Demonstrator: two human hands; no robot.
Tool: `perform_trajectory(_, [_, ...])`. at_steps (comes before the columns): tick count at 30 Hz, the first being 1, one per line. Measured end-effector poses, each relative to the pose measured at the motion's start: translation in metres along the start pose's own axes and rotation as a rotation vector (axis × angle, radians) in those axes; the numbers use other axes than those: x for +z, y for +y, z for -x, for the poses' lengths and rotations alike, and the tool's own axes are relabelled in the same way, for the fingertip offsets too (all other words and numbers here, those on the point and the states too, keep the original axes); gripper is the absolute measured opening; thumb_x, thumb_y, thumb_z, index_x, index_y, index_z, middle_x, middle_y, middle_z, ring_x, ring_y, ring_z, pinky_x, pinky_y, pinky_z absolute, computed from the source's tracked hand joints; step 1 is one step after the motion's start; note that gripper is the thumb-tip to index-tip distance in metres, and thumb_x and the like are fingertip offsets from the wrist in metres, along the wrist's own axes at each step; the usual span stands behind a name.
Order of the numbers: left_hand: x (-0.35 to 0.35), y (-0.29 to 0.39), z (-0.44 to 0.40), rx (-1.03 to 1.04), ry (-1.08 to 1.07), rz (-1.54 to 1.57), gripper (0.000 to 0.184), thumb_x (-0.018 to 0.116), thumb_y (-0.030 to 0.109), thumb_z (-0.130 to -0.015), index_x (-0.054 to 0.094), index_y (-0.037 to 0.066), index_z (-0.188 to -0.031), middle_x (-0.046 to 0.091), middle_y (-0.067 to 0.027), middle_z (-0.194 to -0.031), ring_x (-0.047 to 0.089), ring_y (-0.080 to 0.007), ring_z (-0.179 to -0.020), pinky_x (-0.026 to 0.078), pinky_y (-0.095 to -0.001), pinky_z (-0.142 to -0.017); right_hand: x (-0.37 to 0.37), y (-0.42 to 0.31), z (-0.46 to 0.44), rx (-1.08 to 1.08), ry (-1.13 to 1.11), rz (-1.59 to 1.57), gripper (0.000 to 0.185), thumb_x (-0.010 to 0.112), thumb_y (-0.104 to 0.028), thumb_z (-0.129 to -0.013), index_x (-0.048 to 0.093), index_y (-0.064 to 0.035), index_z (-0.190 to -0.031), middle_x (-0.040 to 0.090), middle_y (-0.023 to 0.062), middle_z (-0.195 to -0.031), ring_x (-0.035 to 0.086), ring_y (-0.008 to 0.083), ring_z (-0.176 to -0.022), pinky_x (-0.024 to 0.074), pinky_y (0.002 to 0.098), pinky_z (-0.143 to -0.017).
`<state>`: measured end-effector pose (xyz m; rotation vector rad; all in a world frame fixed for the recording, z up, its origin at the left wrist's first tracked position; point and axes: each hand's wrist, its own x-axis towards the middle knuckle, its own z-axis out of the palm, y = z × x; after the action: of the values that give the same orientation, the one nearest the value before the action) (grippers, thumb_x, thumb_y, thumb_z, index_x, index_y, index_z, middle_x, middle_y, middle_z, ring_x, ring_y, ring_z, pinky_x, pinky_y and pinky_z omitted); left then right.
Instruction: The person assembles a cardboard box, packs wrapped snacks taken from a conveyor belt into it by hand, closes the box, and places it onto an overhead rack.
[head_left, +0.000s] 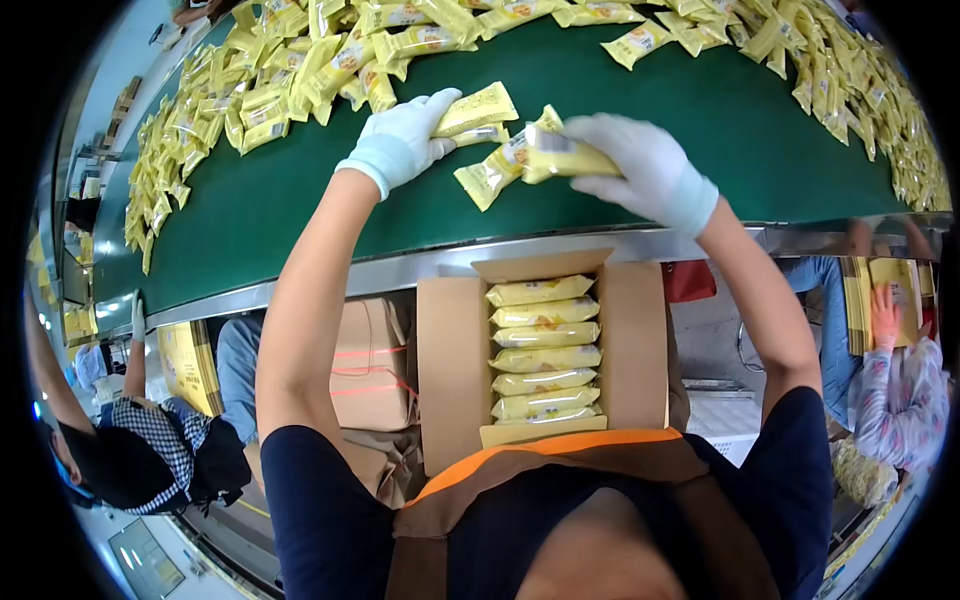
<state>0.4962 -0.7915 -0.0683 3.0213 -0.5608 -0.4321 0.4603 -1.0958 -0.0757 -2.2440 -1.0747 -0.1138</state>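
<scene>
My left hand (405, 137), in a white glove, is closed round yellow wrapped packets (478, 110) above the green belt (400, 215). My right hand (630, 165), also gloved and slightly blurred, grips a yellow packet (568, 162). Another packet (492, 176) lies at a slant between the hands, partly covered by the one in my right hand. Below the belt's edge, an open cardboard box (455, 370) holds a column of several yellow packets (545, 336), lying flat one behind another.
Heaps of yellow packets (340, 65) cover the belt's far side, left and right. A metal rim (390, 272) runs along the near edge. Wrapped brown parcels (368, 365) stand left of the box. One co-worker (150, 450) is at the left, another's gloved hand (885, 318) at the right.
</scene>
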Motion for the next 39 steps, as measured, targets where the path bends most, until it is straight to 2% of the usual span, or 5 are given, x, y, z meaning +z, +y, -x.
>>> perform_trajectory(7, [0.022,-0.033,0.026,-0.089,0.101,0.743,0.063,0.072,0.022,-0.085,0.048,0.002,-0.139,0.063,-0.0128,-0.124,0.059,-0.0210,-0.113,0.046,-0.0315,-0.097,0.047,0.003,-0.069,-0.006,-0.451,0.291,0.045,0.075,-0.031,-0.077,0.059,-0.0142,-0.115,0.066,0.0057,-0.109,0.062,0.0274,-0.100,0.0473,0.0386,-0.088])
perform_trajectory(13, [0.006,-0.015,0.110,-0.153,0.150,1.840,0.051,0.065,0.018,-0.092,0.046,0.002,-0.136,0.062,-0.0069,-0.116,0.064,-0.0163,-0.104,0.057,-0.0318,-0.086,-0.055,-0.075,-0.013,0.393,-0.361,-1.093,0.039,0.073,-0.010,-0.080,0.061,-0.0046,-0.117,0.066,0.0057,-0.101,0.060,0.0120,-0.096,0.0496,0.0295,-0.085])
perform_trajectory(20, [0.004,0.046,0.152,0.008,0.047,2.260,0.060,0.064,0.025,-0.094,0.039,-0.002,-0.141,0.058,-0.0154,-0.126,0.063,-0.0281,-0.108,0.057,-0.0415,-0.090,0.051,-0.173,0.083,0.120,-0.645,0.029,0.049,0.070,-0.024,-0.080,0.054,-0.0053,-0.123,0.066,0.0129,-0.098,0.065,0.0362,-0.090,0.0518,0.0444,-0.080])
perform_trajectory(29, [0.031,0.152,0.163,0.350,0.125,0.086,0.065,0.067,0.008,-0.077,0.049,0.014,-0.139,0.062,-0.0169,-0.118,0.060,-0.0338,-0.108,0.047,-0.0396,-0.097,0.023,-0.196,0.137,-0.198,-0.493,-0.008,0.045,0.060,-0.021,-0.089,0.054,-0.0093,-0.132,0.053,0.0098,-0.138,0.046,0.0301,-0.132,0.0384,0.0469,-0.107])
perform_trajectory(39, [0.065,0.168,0.193,0.284,0.127,-0.057,0.075,0.046,0.061,-0.093,0.037,0.011,-0.149,0.040,-0.0166,-0.152,0.039,-0.0434,-0.136,0.023,-0.0626,-0.111,-0.056,-0.111,0.099,-0.252,-0.272,0.319,0.029,0.061,-0.008,-0.077,0.069,-0.0088,-0.105,0.069,0.0112,-0.102,0.066,0.0284,-0.097,0.0533,0.0385,-0.084])
